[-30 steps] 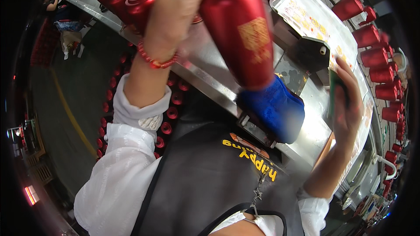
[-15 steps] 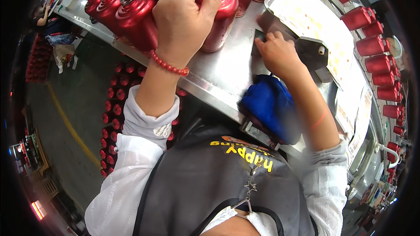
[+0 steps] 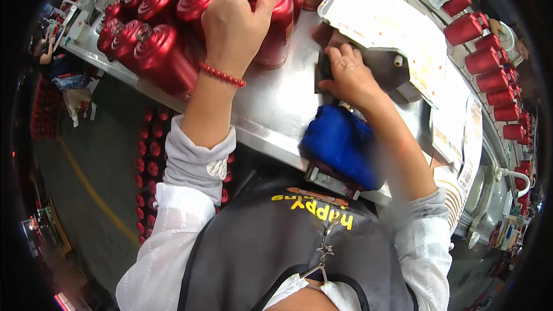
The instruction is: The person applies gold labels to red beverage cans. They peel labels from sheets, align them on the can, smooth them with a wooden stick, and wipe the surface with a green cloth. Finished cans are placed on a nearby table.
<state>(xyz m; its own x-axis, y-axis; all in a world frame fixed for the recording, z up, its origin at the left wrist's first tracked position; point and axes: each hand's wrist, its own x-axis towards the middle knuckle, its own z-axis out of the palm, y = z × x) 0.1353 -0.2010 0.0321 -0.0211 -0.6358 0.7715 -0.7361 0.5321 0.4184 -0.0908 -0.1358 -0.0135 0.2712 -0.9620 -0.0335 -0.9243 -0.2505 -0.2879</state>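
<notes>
My left hand grips the top of a glossy red bottle that stands upright on the steel worktable, among several more red bottles to its left. My right hand rests on the table beside a dark flat piece, its fingers touching the piece at the foot of a grey metal fixture. A red bead bracelet circles my left wrist. A blue padded block sits at the table's near edge, just below my right hand.
A white sheet of labels lies on a tray behind the fixture. A row of red bottles curves along a conveyor at the right. More bottles stand in crates under the table. Another person's arm shows far left.
My left hand brought the red bottle down from in front of me and stood it among the others. My right hand dropped from the right side to the dark piece by the fixture.
</notes>
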